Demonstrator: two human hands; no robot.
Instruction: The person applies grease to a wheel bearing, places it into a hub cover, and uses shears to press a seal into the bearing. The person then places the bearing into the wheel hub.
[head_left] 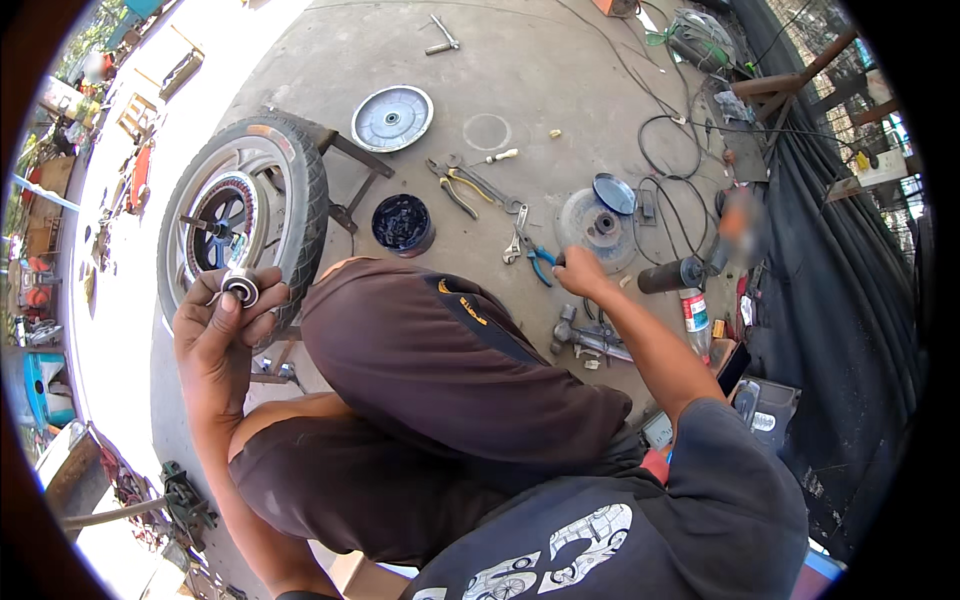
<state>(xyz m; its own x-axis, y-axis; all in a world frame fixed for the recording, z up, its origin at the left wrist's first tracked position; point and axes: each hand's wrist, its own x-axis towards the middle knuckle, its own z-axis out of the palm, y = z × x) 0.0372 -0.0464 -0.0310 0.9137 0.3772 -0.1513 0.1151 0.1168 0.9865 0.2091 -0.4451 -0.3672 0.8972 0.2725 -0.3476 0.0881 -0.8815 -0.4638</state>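
Note:
My left hand pinches a small round ball bearing between thumb and fingers, its ring face turned up. Just beyond it, a wheel with a black tyre and grey rim rests on a metal stand, its hub open and a shaft sticking out. My right hand is closed out to the right, low over the floor. Blue-handled pliers lie right beside its fingers. What that fist holds, if anything, is hidden.
A tub of dark grease stands beyond my knee. Past it lie a round metal cover, yellow-handled pliers, an adjustable wrench and a hammer. On the right are a disc, an angle grinder, a bottle and cables.

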